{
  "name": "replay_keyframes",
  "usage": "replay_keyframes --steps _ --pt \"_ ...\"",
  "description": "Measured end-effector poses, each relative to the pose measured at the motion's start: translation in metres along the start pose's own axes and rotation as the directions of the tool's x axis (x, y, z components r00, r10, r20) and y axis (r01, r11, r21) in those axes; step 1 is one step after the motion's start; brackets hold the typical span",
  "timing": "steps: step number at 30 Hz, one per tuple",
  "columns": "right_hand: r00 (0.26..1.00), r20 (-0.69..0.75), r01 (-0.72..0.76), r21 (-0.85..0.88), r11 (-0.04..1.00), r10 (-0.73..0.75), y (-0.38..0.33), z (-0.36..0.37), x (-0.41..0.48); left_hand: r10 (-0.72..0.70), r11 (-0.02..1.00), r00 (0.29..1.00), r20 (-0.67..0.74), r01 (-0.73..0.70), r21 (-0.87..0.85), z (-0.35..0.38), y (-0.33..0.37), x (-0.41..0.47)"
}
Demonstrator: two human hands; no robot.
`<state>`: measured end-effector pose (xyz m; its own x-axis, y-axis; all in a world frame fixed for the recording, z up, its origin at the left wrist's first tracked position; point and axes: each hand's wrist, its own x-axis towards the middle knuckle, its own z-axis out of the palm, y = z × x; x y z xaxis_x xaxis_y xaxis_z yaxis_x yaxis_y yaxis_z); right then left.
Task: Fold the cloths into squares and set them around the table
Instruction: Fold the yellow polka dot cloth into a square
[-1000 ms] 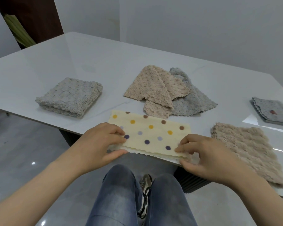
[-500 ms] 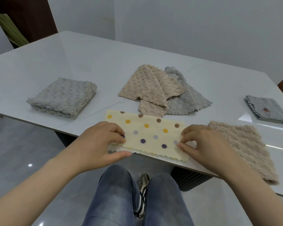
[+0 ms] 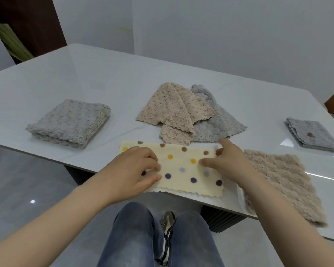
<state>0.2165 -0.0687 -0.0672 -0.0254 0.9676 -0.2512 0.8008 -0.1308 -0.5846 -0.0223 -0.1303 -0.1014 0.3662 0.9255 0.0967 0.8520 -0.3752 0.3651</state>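
Note:
A pale yellow cloth with coloured dots (image 3: 181, 166) lies folded into a long strip at the near edge of the white table (image 3: 104, 78). My left hand (image 3: 129, 170) rests on its left end, fingers on top and thumb at the near edge. My right hand (image 3: 229, 164) covers its right end, thumb on top and fingers curled over the far right corner. Behind the strip, a crumpled beige cloth (image 3: 172, 110) lies over a crumpled grey cloth (image 3: 216, 124).
A folded fluffy grey cloth (image 3: 69, 122) sits at the left. A folded beige cloth (image 3: 283, 182) lies at the near right edge, and a thin folded grey cloth (image 3: 312, 133) further right. My legs in jeans are below the table edge.
My right hand has moved from the near right corner of the dotted cloth up to its far right corner. My left hand has stayed on the left end.

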Motion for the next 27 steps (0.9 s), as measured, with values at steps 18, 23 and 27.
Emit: replay_keyframes --steps 18,23,27 --pt "0.986 -0.065 0.142 -0.121 0.982 -0.151 0.013 -0.013 0.038 -0.187 0.975 0.966 -0.177 0.16 -0.156 0.008 0.003 0.001" --pt "0.878 -0.134 0.41 -0.285 0.866 -0.46 -0.014 -0.004 0.023 -0.513 0.858 0.799 -0.315 0.462 -0.226 -0.01 -0.013 -0.019" --pt "0.798 0.132 0.602 -0.179 0.778 -0.588 -0.058 0.023 0.022 -0.669 0.743 0.7 -0.251 0.634 -0.215 -0.011 -0.01 -0.041"
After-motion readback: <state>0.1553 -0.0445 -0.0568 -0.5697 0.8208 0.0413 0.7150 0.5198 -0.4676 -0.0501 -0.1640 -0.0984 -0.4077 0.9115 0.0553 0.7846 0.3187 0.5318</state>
